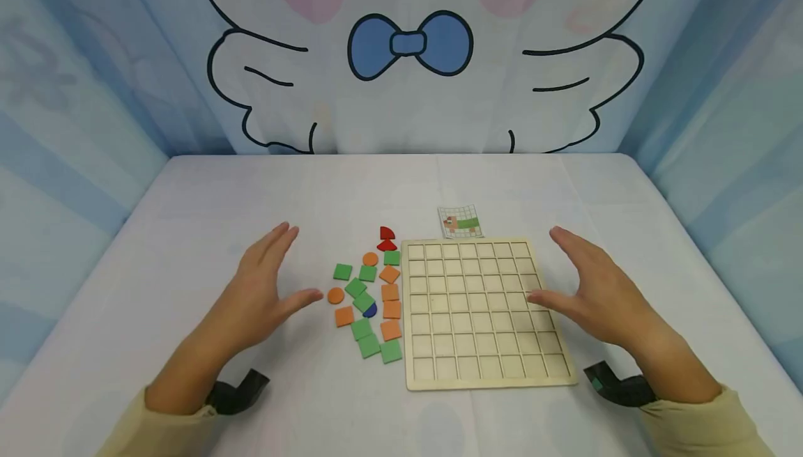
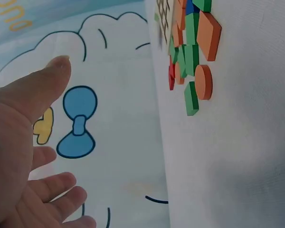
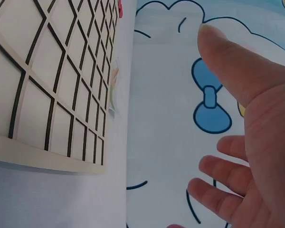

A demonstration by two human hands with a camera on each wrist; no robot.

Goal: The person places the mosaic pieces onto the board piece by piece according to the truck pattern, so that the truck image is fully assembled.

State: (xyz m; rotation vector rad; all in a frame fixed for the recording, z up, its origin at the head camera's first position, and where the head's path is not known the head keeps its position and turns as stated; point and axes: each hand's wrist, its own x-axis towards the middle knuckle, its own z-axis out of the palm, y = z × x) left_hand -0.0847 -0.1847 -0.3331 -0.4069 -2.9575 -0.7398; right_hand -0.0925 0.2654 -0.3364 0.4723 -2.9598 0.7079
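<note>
A wooden grid board (image 1: 475, 384) lies flat on the white table, its square cells bare. Left of it is a loose group of small flat pieces: green squares (image 1: 369, 345), orange squares (image 1: 391, 330), orange circles (image 1: 335, 295), a dark blue piece (image 1: 371, 311) partly covered by a green square, and two red pieces (image 1: 387, 233). My left hand (image 1: 257, 297) hovers to the left of the pieces, fingers extended, holding nothing. By the board's right edge my right hand (image 1: 605, 297) is held with fingers extended and nothing in it; in the right wrist view its thumb (image 3: 237, 61) points up.
Behind the board lies a small picture card (image 1: 460, 222) with a gridded animal drawing. A printed curtain (image 1: 408, 109) hangs past the table's far edge, and more curtain closes both sides. Black wrist straps (image 1: 238, 393) show at the sleeves.
</note>
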